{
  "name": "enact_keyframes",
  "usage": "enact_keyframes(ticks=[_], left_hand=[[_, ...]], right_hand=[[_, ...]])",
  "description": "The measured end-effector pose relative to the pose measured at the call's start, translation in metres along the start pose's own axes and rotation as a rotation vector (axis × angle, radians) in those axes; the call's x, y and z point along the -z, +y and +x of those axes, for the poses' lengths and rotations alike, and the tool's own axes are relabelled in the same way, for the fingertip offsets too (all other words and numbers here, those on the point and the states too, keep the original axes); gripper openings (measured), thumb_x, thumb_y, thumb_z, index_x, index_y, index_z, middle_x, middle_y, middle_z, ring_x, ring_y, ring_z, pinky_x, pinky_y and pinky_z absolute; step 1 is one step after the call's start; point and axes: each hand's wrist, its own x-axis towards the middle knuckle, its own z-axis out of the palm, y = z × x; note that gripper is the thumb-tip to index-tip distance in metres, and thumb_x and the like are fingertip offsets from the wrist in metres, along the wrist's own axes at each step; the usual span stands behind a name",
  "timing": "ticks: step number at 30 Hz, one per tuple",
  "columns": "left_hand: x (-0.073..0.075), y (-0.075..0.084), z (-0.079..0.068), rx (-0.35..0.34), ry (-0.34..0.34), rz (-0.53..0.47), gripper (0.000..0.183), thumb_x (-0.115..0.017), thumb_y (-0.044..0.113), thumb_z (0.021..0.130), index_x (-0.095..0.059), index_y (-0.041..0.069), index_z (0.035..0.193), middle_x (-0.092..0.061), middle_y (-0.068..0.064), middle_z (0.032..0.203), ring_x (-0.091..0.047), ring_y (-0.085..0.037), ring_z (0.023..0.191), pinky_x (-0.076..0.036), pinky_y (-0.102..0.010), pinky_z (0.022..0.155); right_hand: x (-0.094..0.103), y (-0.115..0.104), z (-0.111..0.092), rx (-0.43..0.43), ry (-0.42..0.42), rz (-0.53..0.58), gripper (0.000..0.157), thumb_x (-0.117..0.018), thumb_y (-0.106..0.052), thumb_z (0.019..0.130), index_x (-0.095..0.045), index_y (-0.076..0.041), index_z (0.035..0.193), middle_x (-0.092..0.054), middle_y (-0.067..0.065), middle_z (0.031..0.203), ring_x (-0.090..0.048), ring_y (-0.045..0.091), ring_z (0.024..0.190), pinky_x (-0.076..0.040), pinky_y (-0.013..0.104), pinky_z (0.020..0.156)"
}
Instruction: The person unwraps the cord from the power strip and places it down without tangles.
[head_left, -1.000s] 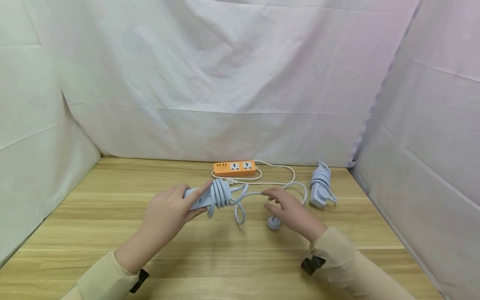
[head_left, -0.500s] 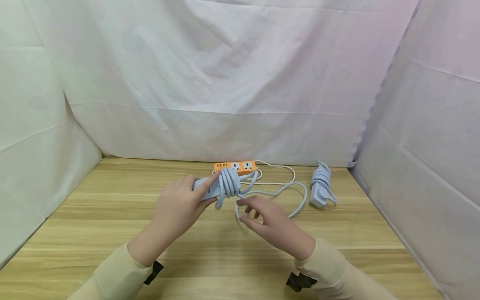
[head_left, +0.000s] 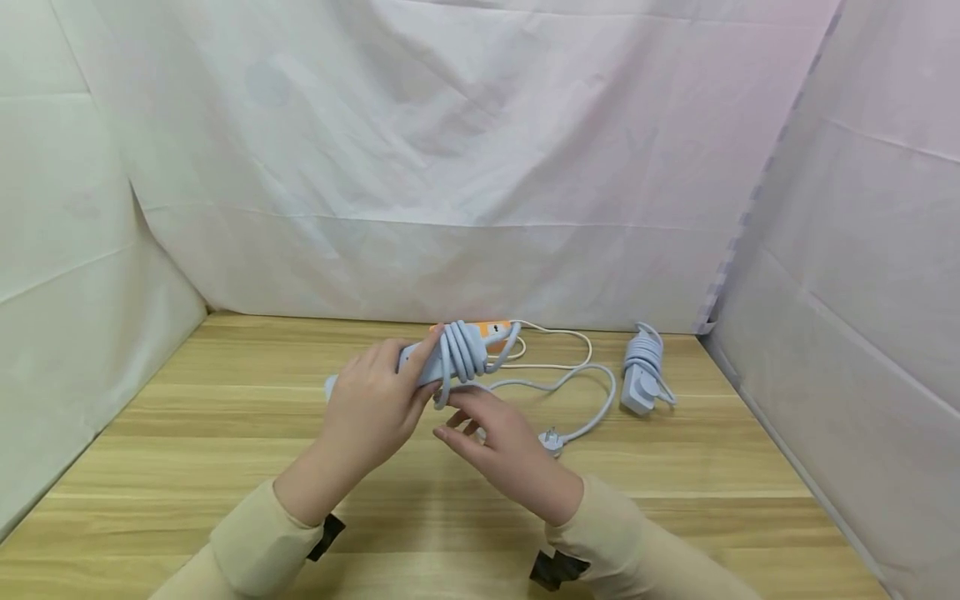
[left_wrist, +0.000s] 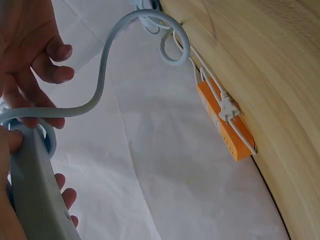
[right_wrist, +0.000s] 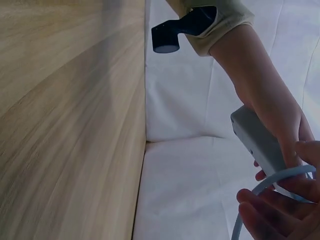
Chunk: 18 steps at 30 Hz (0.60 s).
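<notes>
Blue power strip (left_wrist: 37, 185) — left hand (head_left: 367, 404) gripping, cord (head_left: 462, 352) wound round

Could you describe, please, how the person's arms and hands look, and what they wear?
The left hand and right hand are bare, without gloves. The left sleeve and right sleeve are plain beige. A small black device sits near each wrist; the left one ends in a short cylinder.
</notes>
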Motion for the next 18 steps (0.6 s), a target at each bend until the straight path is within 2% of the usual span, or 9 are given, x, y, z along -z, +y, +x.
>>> enact_keyframes(ticks=[8,14,18], left_hand=[[0.0003,0.0021,-0.0007,0.025,-0.013,0.000,0.063,-0.070,0.029,0.089,-0.046,0.018,0.146,-0.060,-0.018,0.098,-0.059,-0.031,0.077,-0.049,-0.043,0.059],[-0.0020,-0.0006,-0.0041,0.054,-0.038,0.030,0.060,-0.068,0.030,0.091,-0.047,0.018,0.145,-0.060,-0.017,0.095,-0.057,-0.029,0.072,-0.048,-0.042,0.057],[-0.0040,-0.0033,-0.0080,0.067,-0.071,0.067,0.058,-0.069,0.031,0.090,-0.050,0.017,0.144,-0.060,-0.016,0.094,-0.059,-0.030,0.074,-0.050,-0.043,0.059]], right_hand=[[-0.0020,-0.0023,-0.0021,-0.050,0.031,0.072,0.015,-0.053,-0.015,0.101,-0.059,-0.009,0.114,-0.066,0.001,0.115,-0.067,0.010,0.093,-0.053,0.028,0.080],[0.0017,-0.0004,-0.0054,-0.052,0.014,0.111,0.017,-0.048,-0.010,0.103,-0.059,-0.003,0.114,-0.067,0.007,0.106,-0.069,0.016,0.092,-0.054,0.025,0.079],[0.0068,0.0020,-0.0062,-0.053,0.004,0.080,0.020,-0.047,-0.007,0.103,-0.060,-0.003,0.117,-0.065,0.007,0.101,-0.068,0.013,0.083,-0.055,0.023,0.071]])
